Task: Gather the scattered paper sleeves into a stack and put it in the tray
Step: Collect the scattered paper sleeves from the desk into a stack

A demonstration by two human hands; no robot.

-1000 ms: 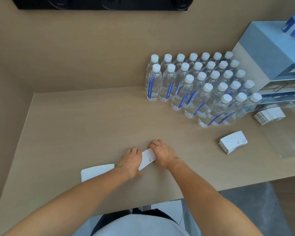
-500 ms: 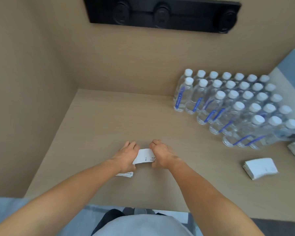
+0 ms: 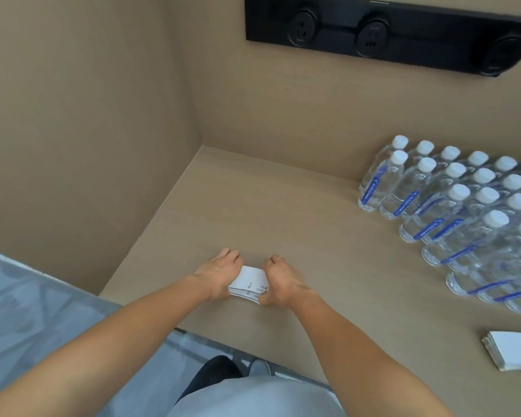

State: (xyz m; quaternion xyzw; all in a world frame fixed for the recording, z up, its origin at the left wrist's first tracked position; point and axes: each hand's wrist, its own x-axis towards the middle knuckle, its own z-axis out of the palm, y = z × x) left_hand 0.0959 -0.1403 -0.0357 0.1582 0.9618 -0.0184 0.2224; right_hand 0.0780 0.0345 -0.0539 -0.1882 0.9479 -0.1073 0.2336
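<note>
Paper sleeves (image 3: 250, 282) sit low in the centre of the frame, a small white bundle pinched between both hands on the near part of the tan counter (image 3: 283, 212). From the left, the left hand (image 3: 220, 273) presses in with its fingers curled against one short end; the right hand (image 3: 280, 279) mirrors it, fingers folded over the top edge and thumb tucked under the near corner, so both are closed on the bundle. The edges look slightly stepped, with two or three printed layers showing along the near side, which suggests the squaring-up is not finished. At the lower right edge of the frame lies a second stack of sleeves (image 3: 512, 350), well apart from the hands and partly cut off. Further back on the right stand rows of water bottles (image 3: 451, 203), and a black socket strip (image 3: 388, 34) is fixed to the wall at the top. No tray is in view. The main risk, as I judge it, is lifting before the layers are flush: thin, slick card could fan out or slide loose from an uneven squeeze. A carry toward the right could also brush the bottles and topple them.
</note>
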